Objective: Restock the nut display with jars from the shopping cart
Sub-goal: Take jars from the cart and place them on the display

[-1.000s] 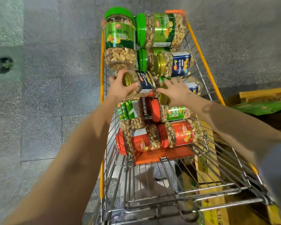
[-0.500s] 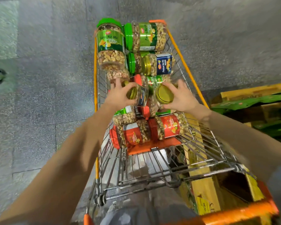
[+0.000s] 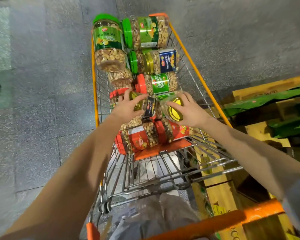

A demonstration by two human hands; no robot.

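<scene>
Many nut jars (image 3: 109,42) fill the shopping cart (image 3: 232,220). Our left hand (image 3: 126,108) grips a dark-labelled jar (image 3: 148,106) lying sideways above the red-lidded jars (image 3: 139,139). Our right hand (image 3: 189,111) clasps a second gold-lidded jar (image 3: 174,112) just beside it, its label blurred and unreadable.

dark-labelled jar (image 3: 150,106): gold lid is partly covered by the left hand (image 3: 124,108); small print is blurred.
gold-lidded jar (image 3: 174,110): body and label are largely hidden behind its lid and the right hand (image 3: 190,112).
cart handle (image 3: 232,220): cut off by the bottom edge.
wooden crates (image 3: 260,90): cut off by the right edge; markings cannot be read.
</scene>
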